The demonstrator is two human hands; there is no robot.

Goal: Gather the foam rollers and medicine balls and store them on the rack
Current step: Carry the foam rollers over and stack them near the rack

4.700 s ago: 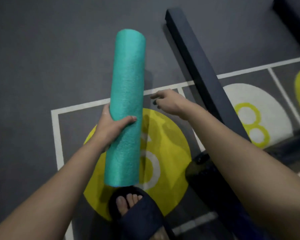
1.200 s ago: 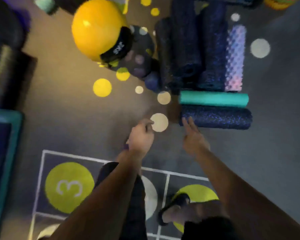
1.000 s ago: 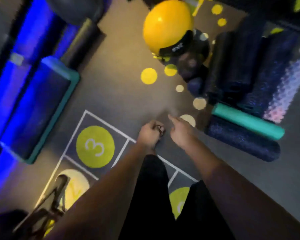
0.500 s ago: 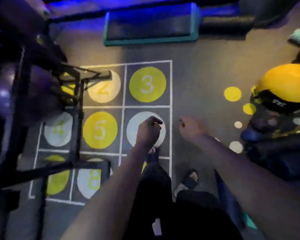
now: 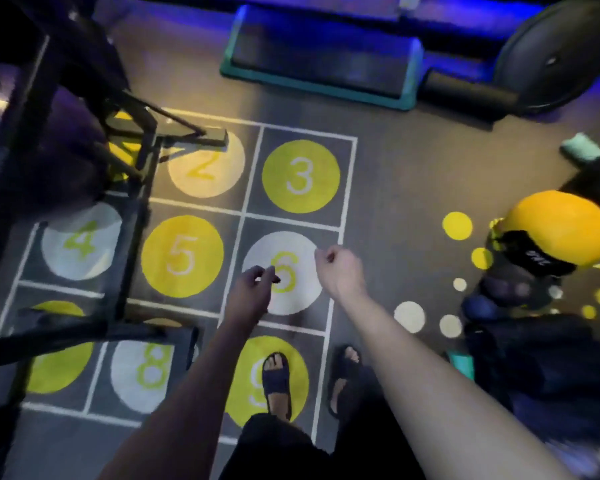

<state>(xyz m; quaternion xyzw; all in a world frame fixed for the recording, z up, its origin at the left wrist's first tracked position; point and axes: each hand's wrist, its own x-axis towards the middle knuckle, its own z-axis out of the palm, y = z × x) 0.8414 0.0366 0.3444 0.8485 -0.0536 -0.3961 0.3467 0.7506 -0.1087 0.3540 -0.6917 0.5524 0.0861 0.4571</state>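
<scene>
A yellow medicine ball (image 5: 561, 226) with a black band lies at the right edge on a pile of darker balls (image 5: 513, 289). Dark foam rollers (image 5: 541, 344) lie below them, with a teal roller end (image 5: 461, 363) showing. The black metal rack (image 5: 136, 188) stands at the left over a numbered floor mat (image 5: 298, 174). My left hand (image 5: 253, 292) and my right hand (image 5: 342, 271) hang over the number 6, both with loosely curled fingers and holding nothing.
A teal-edged step platform (image 5: 323, 60) lies at the top, with a long dark roller (image 5: 465, 95) and a large dark round ball (image 5: 555, 53) to its right. Another teal piece (image 5: 581, 150) lies at the far right. My sandalled feet (image 5: 278, 382) stand on the mat.
The teal roller I held earlier now lies with the rollers on the floor. My view has swung left from the pile to the mat and rack. Both hands stay empty.
</scene>
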